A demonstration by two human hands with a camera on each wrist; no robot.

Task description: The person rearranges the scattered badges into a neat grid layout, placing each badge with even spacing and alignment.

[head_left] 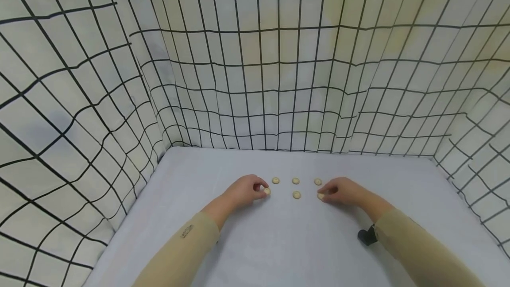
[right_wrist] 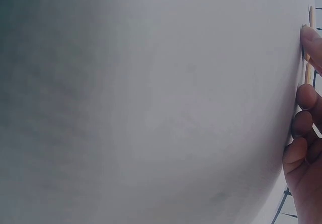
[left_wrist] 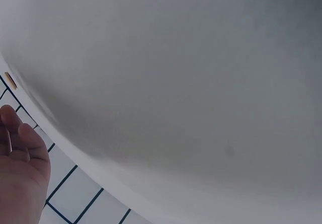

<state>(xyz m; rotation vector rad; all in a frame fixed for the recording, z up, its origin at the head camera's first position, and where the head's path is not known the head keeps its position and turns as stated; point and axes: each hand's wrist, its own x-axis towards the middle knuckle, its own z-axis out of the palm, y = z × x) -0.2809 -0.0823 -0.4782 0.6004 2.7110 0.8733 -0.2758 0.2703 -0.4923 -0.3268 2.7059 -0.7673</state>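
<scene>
Small round pale-beige discs, wooden-looking at the edge, lie on the white table. In the head view, my left hand (head_left: 249, 189) pinches one disc (head_left: 267, 191) between thumb and fingers at the group's left end. My right hand (head_left: 341, 190) pinches another disc (head_left: 320, 196) at the right end, partly covered by its fingertips. Between the hands lies a single disc (head_left: 296, 195). Behind it runs a row: a left disc (head_left: 276, 180), a middle disc (head_left: 295, 180) and a right disc (head_left: 317, 181). Both wrist views catch the hands only at the frame edge.
The white tabletop (head_left: 271, 242) stretches out around the discs. A white wall with a black grid net (head_left: 279, 63) rises behind the table and along both sides. A small black object (head_left: 367, 236) sits at the right sleeve cuff.
</scene>
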